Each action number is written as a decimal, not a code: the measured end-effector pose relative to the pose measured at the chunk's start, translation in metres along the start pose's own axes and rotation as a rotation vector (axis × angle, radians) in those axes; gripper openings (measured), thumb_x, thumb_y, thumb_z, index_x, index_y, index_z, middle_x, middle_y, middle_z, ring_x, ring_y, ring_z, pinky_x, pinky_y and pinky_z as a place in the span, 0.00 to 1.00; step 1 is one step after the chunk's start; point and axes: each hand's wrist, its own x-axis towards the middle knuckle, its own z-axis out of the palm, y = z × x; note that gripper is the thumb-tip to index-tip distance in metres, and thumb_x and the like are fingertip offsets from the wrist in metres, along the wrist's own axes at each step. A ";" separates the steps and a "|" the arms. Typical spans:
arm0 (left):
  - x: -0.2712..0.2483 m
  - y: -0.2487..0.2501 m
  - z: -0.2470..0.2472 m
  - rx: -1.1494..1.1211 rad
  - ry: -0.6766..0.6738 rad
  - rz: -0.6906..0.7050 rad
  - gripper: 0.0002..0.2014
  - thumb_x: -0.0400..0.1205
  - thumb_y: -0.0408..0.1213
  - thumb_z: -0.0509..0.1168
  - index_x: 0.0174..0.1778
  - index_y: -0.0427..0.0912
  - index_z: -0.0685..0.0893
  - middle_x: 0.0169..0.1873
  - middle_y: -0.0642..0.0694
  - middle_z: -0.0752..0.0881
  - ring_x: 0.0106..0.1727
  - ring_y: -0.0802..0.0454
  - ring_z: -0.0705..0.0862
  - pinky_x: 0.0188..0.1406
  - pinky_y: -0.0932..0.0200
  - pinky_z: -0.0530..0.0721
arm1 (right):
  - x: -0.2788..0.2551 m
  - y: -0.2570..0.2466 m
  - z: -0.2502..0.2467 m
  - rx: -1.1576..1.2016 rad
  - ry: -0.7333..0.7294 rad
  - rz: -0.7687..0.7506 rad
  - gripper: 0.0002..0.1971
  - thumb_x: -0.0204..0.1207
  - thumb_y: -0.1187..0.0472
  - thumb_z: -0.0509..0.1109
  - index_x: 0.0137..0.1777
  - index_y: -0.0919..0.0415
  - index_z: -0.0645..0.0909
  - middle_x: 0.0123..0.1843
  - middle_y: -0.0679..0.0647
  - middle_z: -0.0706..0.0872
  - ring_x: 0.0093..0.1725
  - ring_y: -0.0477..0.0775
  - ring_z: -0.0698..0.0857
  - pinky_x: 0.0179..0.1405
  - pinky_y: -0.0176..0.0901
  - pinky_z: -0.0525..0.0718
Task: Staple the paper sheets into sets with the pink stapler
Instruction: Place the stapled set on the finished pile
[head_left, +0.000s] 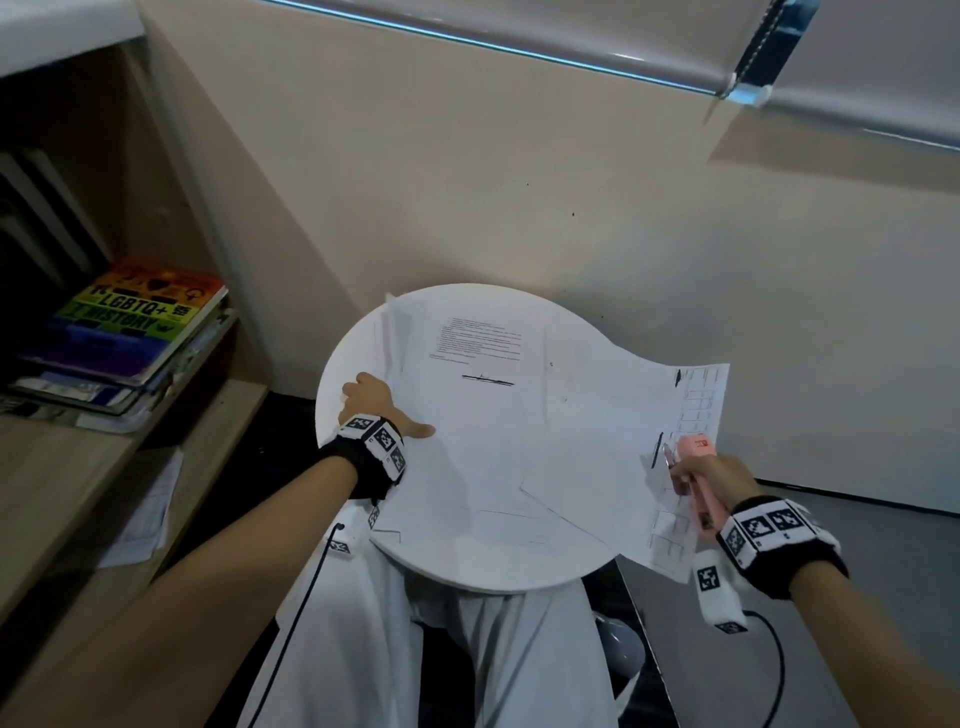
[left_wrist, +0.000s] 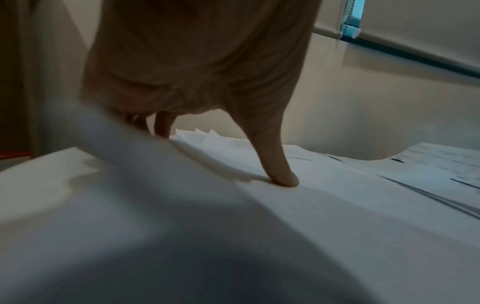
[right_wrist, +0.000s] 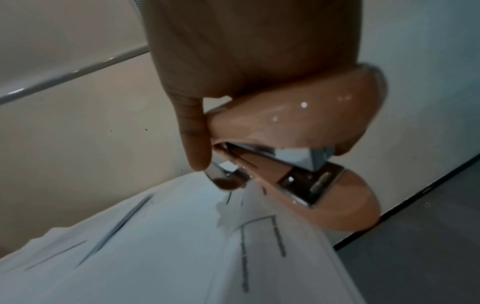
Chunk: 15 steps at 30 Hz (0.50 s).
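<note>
Wall (head_left: 519, 182): pale, plain, rising directly behind the round table, with a roller blind's bottom rail crossing it high up.
Shelf unit (head_left: 62, 467): wooden, to the left of the table and apart from it; a stack of books (head_left: 124, 332) lies on it, the top cover rainbow-striped.
Round table (head_left: 353, 353): white, small, over the person's lap; it is the landmark for the rest.
Paper sheets (head_left: 483, 415): white printed pages spread loosely over most of the tabletop, overlapping; one set (head_left: 691, 405) with ruled boxes overhangs the table's right edge.
Left hand (head_left: 371, 402): on the table's left side, on top of the sheets. In the left wrist view the thumb (left_wrist: 280, 172) is stretched out with its tip pressing the top page, and the other fingers (left_wrist: 162, 125) point down to the paper. It grasps nothing.
Right hand (head_left: 714, 475): past the table's right edge, above the overhanging set, wrapped round the stapler.
Pink stapler (right_wrist: 298, 127): in the right hand's grip, mouth parted, the paper's edge just at its metal nose; whether the edge sits between the halves is unclear.
</note>
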 end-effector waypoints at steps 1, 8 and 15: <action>0.001 -0.003 -0.001 -0.016 -0.009 0.023 0.46 0.61 0.52 0.82 0.66 0.32 0.67 0.64 0.35 0.75 0.66 0.37 0.77 0.61 0.45 0.79 | 0.002 0.001 -0.001 -0.019 0.006 -0.001 0.05 0.67 0.70 0.70 0.42 0.69 0.81 0.33 0.62 0.82 0.26 0.54 0.75 0.29 0.40 0.72; 0.018 -0.050 -0.031 -0.091 0.014 0.051 0.36 0.66 0.46 0.81 0.63 0.33 0.73 0.63 0.33 0.79 0.64 0.33 0.79 0.58 0.45 0.80 | 0.009 -0.012 -0.008 -0.152 -0.016 -0.046 0.05 0.66 0.67 0.70 0.41 0.67 0.81 0.34 0.62 0.83 0.29 0.55 0.76 0.32 0.42 0.73; 0.006 -0.066 -0.025 -0.022 0.206 0.112 0.33 0.70 0.41 0.78 0.67 0.35 0.71 0.65 0.35 0.67 0.66 0.34 0.74 0.62 0.38 0.79 | 0.006 -0.034 0.036 -0.235 -0.094 -0.029 0.02 0.60 0.69 0.70 0.32 0.66 0.78 0.30 0.59 0.81 0.26 0.56 0.76 0.28 0.41 0.75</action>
